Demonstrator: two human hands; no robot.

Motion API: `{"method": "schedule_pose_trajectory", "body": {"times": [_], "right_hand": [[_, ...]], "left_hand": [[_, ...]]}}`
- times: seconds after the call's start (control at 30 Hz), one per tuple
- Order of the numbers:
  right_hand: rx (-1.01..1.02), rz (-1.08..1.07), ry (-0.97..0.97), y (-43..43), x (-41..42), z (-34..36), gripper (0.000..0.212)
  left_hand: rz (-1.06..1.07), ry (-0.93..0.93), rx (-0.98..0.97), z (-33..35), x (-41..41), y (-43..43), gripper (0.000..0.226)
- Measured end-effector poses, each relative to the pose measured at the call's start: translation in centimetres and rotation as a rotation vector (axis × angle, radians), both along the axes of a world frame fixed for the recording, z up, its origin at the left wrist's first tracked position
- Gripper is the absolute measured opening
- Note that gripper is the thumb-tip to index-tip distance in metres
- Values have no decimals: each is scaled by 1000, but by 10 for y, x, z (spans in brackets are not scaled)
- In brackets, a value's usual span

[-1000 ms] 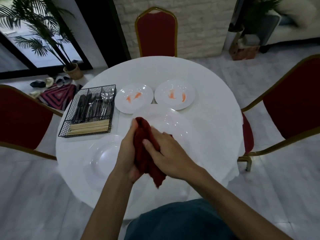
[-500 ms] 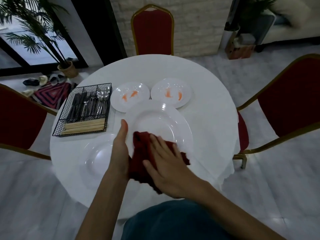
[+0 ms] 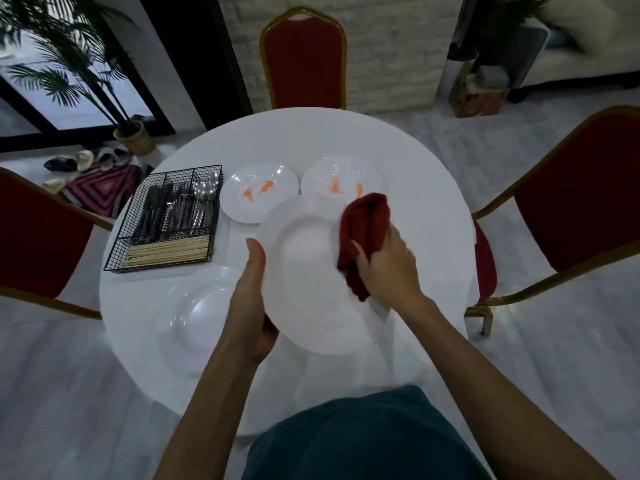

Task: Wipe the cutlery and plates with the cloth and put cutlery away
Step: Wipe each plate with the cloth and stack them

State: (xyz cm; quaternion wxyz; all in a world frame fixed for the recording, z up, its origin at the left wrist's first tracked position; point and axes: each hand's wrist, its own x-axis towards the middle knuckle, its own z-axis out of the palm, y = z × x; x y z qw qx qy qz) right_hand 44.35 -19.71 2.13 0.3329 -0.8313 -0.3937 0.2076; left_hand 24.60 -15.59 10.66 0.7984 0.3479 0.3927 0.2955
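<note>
plate now lifted, left hand gripping rim; right hand clutches cloth (upper right rim).

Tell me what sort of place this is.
Probably a banquet or restaurant dining room. A round white table is ringed by red, gold-framed banquet chairs, with plates and a wire cutlery basket laid out for wiping.

We see a dark red cloth on a plain white plate, two white plates with orange fish motifs, a black wire basket
</note>
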Motion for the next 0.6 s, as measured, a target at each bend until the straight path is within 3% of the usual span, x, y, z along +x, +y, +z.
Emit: {"method": "schedule_pose_trajectory", "body": {"times": [0.07, 0.2, 0.4, 0.5, 0.6], "right_hand": [[24, -103, 229, -4, -1, -4, 69], [116, -229, 364, -12, -17, -8, 54], [107, -113, 840, -34, -71, 3, 24], [36, -107, 871, -37, -90, -10, 25], [-51, -104, 796, -32, -88, -25, 27]], "left_hand": [[38, -32, -21, -1, -4, 6, 60], [139, -72, -20, -5, -9, 13, 56], [377, -85, -29, -27, -17, 24, 49], [395, 12, -72, -43, -28, 30, 41], [437, 245, -143, -65, -53, 40, 22]]}}
